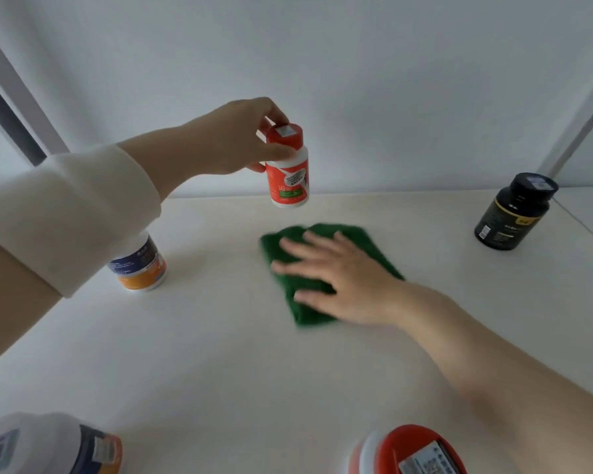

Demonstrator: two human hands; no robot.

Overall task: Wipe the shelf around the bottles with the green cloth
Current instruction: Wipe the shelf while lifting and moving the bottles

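**Wiping under the lifted bottle**

My left hand [240,138] pinches the red-capped, red-and-white plastic bottle [288,165] at its cap and neck, holding it clear of the flat white shelf [220,354]. My right hand [336,278] lies flat, fingers straight, pressing the folded green cloth [308,309] onto the shelf just below the bottle. I judge it best to hold the bottle upright, sweep the freed patch with even pressure, and stop short of the black plastic bottle [514,213] and the orange-and-white tub [141,265]. Every container is capped, so I cannot see the contents.

Pale back wall [322,46], dark upright strip [11,120] (far left)
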